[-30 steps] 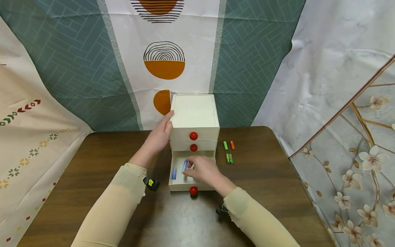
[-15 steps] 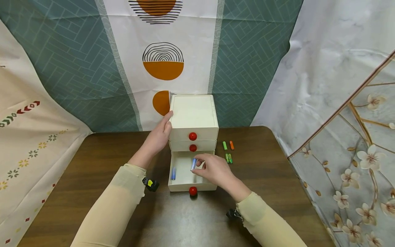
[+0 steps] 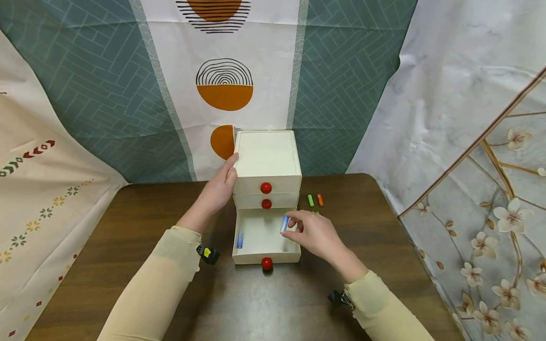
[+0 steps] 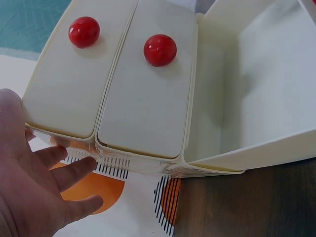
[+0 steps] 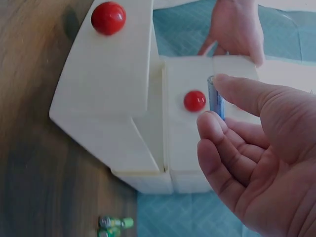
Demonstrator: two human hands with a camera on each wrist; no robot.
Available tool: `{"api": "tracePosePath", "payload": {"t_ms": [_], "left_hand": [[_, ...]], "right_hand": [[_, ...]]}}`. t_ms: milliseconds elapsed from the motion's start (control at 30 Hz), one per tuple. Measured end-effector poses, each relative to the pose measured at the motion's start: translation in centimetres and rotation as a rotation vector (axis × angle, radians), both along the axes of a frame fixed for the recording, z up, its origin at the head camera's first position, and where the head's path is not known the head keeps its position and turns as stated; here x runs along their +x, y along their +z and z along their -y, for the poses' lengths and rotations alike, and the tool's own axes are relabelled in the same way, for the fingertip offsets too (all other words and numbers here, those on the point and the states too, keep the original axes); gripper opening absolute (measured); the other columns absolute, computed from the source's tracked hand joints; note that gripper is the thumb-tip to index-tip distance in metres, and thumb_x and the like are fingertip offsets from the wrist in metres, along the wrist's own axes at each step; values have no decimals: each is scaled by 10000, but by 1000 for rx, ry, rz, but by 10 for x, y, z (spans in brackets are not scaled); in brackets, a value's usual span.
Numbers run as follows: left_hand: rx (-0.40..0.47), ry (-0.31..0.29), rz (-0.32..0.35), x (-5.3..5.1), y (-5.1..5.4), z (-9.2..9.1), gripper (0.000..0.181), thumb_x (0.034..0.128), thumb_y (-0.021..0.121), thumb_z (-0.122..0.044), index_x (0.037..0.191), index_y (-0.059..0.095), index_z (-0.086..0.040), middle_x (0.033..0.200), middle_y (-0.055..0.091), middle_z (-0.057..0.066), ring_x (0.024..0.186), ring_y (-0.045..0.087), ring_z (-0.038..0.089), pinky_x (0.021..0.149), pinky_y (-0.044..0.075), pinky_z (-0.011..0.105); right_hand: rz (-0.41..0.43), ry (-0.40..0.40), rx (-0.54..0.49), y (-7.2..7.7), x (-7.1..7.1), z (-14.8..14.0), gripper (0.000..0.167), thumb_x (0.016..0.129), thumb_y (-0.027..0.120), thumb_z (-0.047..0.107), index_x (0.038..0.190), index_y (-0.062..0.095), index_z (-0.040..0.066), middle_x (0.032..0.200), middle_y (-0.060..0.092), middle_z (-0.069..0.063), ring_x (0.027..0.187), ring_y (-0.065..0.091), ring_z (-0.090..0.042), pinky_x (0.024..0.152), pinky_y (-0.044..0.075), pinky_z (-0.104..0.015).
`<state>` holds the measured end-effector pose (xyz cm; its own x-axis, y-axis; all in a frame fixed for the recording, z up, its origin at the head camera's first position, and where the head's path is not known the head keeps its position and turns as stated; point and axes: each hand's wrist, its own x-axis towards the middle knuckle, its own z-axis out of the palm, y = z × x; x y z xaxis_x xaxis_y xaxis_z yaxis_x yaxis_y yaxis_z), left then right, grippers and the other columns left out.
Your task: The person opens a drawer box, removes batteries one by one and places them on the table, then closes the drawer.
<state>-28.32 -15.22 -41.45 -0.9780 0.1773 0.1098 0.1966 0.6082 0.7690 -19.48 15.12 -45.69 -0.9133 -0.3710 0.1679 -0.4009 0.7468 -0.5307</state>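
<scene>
My right hand (image 3: pixel 317 234) pinches a blue battery (image 3: pixel 284 223) between thumb and fingers, above the right side of the pulled-out bottom drawer (image 3: pixel 251 259). In the right wrist view, the same blue battery (image 5: pixel 215 98) stands out from the fingertips. Another blue battery (image 3: pixel 240 239) lies inside the drawer along its left wall. My left hand (image 3: pixel 216 189) rests against the left side of the small white drawer cabinet (image 3: pixel 268 154). The left wrist view has that hand (image 4: pixel 34 187) with extended, spread fingers by the cabinet's side.
Right of the cabinet, a green battery (image 3: pixel 311 201) and an orange battery (image 3: pixel 320 200) lie on the brown table (image 3: pixel 362 246). More green batteries (image 3: pixel 315 212) are partly hidden behind my right hand. Two upper drawers with red knobs (image 3: pixel 266 188) are closed. Fabric (image 3: pixel 354 94) hangs behind.
My right hand has lifted the blue battery and carried it rightward, from the drawer's middle to its right side. My left hand stays on the cabinet.
</scene>
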Motion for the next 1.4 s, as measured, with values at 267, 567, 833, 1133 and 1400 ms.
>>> {"api": "tracePosePath", "payload": {"t_ms": [267,567,833,1133,1400], "left_hand": [[1,-2,1,-1,0,0,635,1172,215,-486,1791,155,-359,1833,199,10,1659,266,300,1338,208,556],[-8,-3,5,1,0,-1,635,1174,216,-492,1792,150,-360,1833,197,9,1656,272,305,1337,212,556],[-13,-4,-7,0,1,-1,636,1173,211,-488,1792,162,-348,1830,209,12,1656,272,305,1337,213,548],[-5,0,-1,0,0,0,634,1172,212,-496,1790,160,-366,1831,207,9,1656,273,308,1337,209,555],[-4,4,-1,1,-1,0,630,1175,216,-497,1789,158,-369,1831,205,5,1656,273,307,1337,209,558]], "right_hand": [[18,-35,-19,-1,-4,-31,311,949,891,304,1217,791,183,992,723,127,809,631,-60,701,521,-336],[45,-70,75,-15,-9,-61,357,950,884,314,1256,796,154,994,736,137,807,645,-57,739,537,-368],[87,-80,154,-28,-16,-75,429,947,890,282,1299,774,65,952,751,88,823,660,-90,757,558,-403],[95,-32,225,-50,-21,-80,359,918,907,228,1216,782,74,904,711,81,800,612,-107,766,565,-421],[127,4,247,-62,-24,-78,318,916,907,210,1187,778,104,865,658,121,784,580,-101,748,543,-398]]}}
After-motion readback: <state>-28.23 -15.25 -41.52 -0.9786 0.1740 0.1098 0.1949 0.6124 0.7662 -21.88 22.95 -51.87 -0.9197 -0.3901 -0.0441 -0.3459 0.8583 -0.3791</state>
